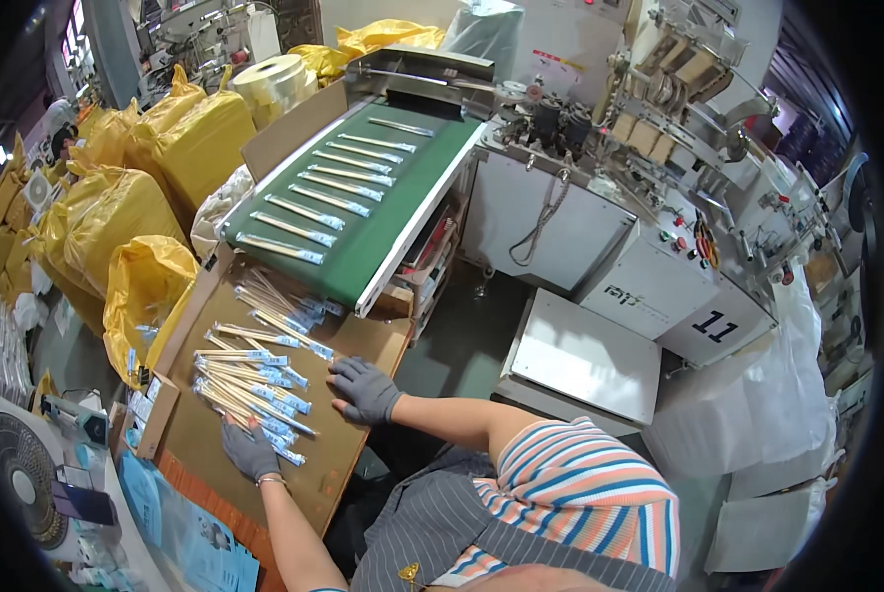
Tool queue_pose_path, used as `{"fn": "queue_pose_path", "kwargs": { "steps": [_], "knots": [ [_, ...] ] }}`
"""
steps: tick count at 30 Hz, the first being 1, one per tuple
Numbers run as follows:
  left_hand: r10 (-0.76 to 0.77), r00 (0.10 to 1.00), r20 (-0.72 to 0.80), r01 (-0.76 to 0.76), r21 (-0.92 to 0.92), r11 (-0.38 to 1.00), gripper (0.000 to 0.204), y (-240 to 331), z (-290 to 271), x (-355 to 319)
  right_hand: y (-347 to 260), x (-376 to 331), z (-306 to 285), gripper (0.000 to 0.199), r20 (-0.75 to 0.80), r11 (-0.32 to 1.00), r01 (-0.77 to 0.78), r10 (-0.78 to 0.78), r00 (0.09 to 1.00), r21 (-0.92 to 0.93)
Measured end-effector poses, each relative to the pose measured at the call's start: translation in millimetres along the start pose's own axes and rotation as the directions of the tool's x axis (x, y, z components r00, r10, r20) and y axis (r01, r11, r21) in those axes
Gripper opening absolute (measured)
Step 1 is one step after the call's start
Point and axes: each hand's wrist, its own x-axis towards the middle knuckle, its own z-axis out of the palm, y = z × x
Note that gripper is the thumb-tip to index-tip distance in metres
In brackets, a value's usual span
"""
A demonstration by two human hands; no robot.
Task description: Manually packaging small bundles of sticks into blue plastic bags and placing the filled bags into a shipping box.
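Paper-and-film wrapped chopsticks [249, 387], pale wood with blue printed ends, lie in a loose heap on the brown tabletop [197, 472]. My left hand [250, 450], in a grey glove, rests at the near edge of the heap, its fingers stretched out against the stick ends. To the right of the heap lies my right hand [367, 392], also gloved in grey, fingers spread and thumb apart, close to the blue ends and holding nothing. Beyond the table, several more wrapped chopsticks [325, 187] lie in a spaced row on a green conveyor belt [358, 237].
Yellow sacks [190, 138] are stacked at the left, with an open yellow bag [146, 296] beside the table. A small cardboard box [155, 419] stands on its left edge. A fan [27, 474] is at lower left. Machinery [649, 118] and a white cabinet [590, 345] stand right.
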Motion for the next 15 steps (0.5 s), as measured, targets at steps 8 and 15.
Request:
{"fn": "queue_pose_path", "kwargs": {
  "steps": [8,15],
  "knots": [
    [0.03,0.999,-0.036,-0.03,-0.008,1.0,0.055,0,4,-1,2,0,-2,0.044,0.012,1.0,0.003,-0.003,1.0,0.0],
    [0.014,0.999,-0.032,-0.015,-0.03,0.999,0.057,5,0,0,0,3,-5,0.043,0.014,1.0,0.012,-0.012,1.0,-0.011]
  ]
}}
